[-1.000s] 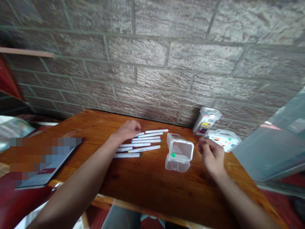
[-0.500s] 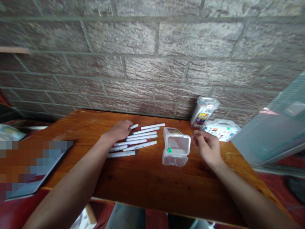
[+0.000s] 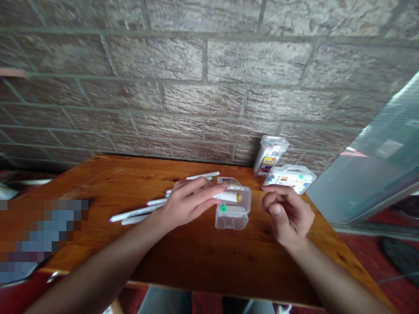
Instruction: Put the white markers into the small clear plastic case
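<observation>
My left hand (image 3: 193, 198) is closed around a white marker (image 3: 229, 197) with an ochre end, held in front of the clear plastic case (image 3: 231, 221). That case stands on the table with its lid raised and shows a green spot at the front. To the right of the case, apart from it, hovers my right hand (image 3: 290, 213). Its fingers are loosely curled, with a gap between index finger and thumb, and nothing shows in it. Several white markers (image 3: 137, 213) lie on the table, partly hidden by my left hand and forearm.
A tall clear case (image 3: 271, 156) of markers stands by the brick wall (image 3: 183, 100), beside a wider clear case (image 3: 290, 178) with a handle. The wooden table (image 3: 209, 257) reaches the wall. A pixelated flat object (image 3: 49, 244) is at the left edge.
My left hand has moved right from the markers, bringing one in front of the open case. My right hand's fingers have parted from a pinch. The view has shifted slightly.
</observation>
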The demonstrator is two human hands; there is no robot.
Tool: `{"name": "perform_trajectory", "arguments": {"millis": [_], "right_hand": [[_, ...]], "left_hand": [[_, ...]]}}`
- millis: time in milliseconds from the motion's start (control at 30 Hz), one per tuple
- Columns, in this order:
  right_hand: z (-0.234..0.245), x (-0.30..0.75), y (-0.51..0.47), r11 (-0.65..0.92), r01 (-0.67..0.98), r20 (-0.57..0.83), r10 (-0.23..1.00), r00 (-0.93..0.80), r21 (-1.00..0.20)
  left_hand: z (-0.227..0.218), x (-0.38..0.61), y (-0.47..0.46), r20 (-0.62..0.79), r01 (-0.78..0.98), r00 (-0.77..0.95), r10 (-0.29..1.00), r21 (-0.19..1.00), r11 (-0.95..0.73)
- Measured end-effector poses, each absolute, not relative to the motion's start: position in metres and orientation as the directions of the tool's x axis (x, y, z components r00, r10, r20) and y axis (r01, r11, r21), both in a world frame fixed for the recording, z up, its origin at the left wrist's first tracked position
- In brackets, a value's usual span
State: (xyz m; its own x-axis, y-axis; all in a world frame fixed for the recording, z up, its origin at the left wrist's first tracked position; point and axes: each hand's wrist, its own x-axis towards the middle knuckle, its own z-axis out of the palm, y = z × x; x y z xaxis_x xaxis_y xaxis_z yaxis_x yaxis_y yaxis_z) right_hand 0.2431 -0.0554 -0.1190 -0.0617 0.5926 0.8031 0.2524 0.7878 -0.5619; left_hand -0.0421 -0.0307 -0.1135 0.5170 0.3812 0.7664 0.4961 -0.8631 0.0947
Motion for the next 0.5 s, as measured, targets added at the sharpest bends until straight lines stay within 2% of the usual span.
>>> {"name": "perform_trajectory", "arguments": {"millis": [133, 233, 300, 367, 500], "right_hand": [[-0.111, 0.228, -0.074, 0.849, 0.303, 0.819, 0.511, -0.261, -0.433], [-0.110, 0.222, -0.079, 0.840, 0.403, 0.825, 0.491, -0.280, -0.363], [-0.112, 0.223, -0.078, 0.829, 0.431, 0.837, 0.488, -0.248, -0.355], [-0.115, 0.226, -0.075, 0.801, 0.448, 0.846, 0.509, -0.161, -0.397], [-0.121, 0.231, -0.068, 0.707, 0.361, 0.770, 0.636, 0.051, -0.608]], "left_hand": [[-0.108, -0.027, -0.040, 0.754, 0.439, 0.609, 0.246, -0.063, -0.896], [-0.106, -0.022, -0.042, 0.757, 0.433, 0.610, 0.233, -0.071, -0.899], [-0.107, -0.022, -0.041, 0.786, 0.439, 0.567, 0.249, -0.032, -0.898], [-0.108, -0.025, -0.038, 0.817, 0.449, 0.498, 0.290, 0.043, -0.893], [-0.107, -0.033, -0.034, 0.840, 0.433, 0.332, 0.429, 0.268, -0.861]]}}
